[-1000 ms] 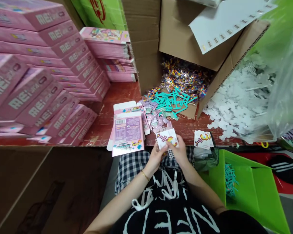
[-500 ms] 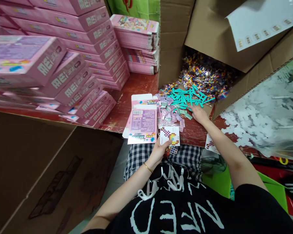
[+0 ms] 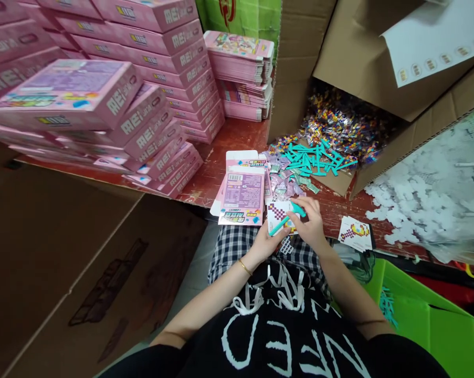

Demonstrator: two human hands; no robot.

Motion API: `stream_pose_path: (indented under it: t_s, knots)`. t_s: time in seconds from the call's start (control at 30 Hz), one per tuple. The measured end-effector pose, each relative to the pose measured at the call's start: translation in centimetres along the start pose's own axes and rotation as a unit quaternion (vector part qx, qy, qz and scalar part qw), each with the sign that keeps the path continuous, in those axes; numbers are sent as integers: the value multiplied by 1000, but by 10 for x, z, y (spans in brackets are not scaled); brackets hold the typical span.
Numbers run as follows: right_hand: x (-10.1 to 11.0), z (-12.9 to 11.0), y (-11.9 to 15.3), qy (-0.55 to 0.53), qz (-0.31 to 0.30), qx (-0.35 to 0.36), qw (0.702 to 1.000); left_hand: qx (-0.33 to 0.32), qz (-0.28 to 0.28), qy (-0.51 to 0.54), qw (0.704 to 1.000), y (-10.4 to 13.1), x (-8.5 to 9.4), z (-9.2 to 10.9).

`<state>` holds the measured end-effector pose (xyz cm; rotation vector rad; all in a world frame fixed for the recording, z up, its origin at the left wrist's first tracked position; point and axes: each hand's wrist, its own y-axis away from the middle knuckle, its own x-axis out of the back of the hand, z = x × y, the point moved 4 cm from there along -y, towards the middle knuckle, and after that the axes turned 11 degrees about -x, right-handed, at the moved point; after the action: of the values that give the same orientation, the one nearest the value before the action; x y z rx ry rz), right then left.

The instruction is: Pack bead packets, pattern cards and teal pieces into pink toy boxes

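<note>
My left hand [image 3: 269,242] grips a white printed card [image 3: 276,211] with a pixel pattern, just above my lap. Something with a white grid pattern [image 3: 286,245] shows beneath the card. My right hand [image 3: 312,223] is closed on a teal plastic stick [image 3: 280,226] with a wider end, lying slantwise over the card. Left of the card, a flattened pink box [image 3: 242,194] rests at the table's front edge. Beyond my hands lie small purple and green packets [image 3: 282,184], with a pile of similar teal sticks [image 3: 315,157] behind them.
Stacked pink boxes [image 3: 158,52] fill the left, beside flat pink cartons [image 3: 240,68]. A tilted cardboard box [image 3: 362,79] spills bags of coloured beads [image 3: 339,126]. Right are more printed cards [image 3: 355,233], white pieces [image 3: 398,210] and a green bin [image 3: 449,336].
My right hand has come back from the teal pile to the card, bringing a teal stick. My left hand still holds the card. The camera view has shifted slightly.
</note>
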<state>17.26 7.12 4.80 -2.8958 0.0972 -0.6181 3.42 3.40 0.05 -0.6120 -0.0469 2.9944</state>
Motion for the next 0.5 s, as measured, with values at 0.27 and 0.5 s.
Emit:
stream_pose_path:
  t_s: [0.27,0.5]
  knots:
    - [-20,25,-5,-252,-242,-287,892,-29,-79,-111,990,8,13,19]
    - [-44,50,-9,-377,-212,-339,835,-224,129,-418,871,-30,96,69]
